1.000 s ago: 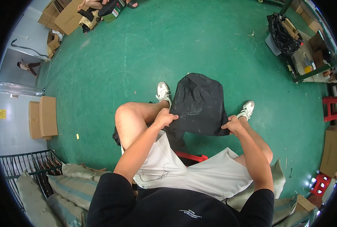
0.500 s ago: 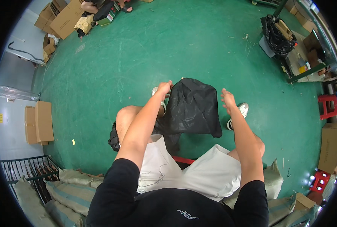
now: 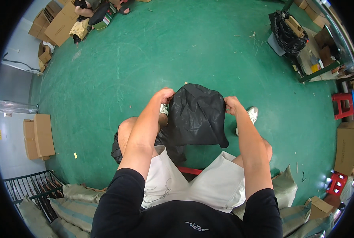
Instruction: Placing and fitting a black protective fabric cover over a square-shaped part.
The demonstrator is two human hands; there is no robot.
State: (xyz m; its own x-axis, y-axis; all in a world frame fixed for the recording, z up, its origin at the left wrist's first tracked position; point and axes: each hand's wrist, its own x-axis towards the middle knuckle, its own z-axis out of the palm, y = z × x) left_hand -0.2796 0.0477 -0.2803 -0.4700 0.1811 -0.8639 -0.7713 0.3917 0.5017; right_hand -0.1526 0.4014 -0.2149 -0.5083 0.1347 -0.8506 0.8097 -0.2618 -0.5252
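Between my knees hangs a piece of black, slightly shiny fabric (image 3: 197, 115), roughly square, creased, with a pointed lower right corner. At its upper left edge my left hand (image 3: 166, 94) is closed, fingers curled on the fabric. My right hand (image 3: 231, 104) pinches the opposite edge, a little lower. What lies under the fabric is hidden. More black fabric (image 3: 117, 148) is bunched beside my left knee, and a darker fold trails below the held piece toward my shorts. Loose dark threads (image 3: 165, 189) lie on the left leg of my white shorts.
Stuffed woven sacks (image 3: 74, 210) lie behind me on both sides. Cardboard boxes (image 3: 44, 135) stand at the left wall. A bin with a black liner (image 3: 286, 33) stands by a shelf at the far right, with a red stool (image 3: 343, 106) nearer. Another person's foot (image 3: 124, 10) shows far ahead.
My right hand was open and apart from the fabric; it has moved left and closed on the right edge. The left hand stays at the left edge. The view has shifted slightly.
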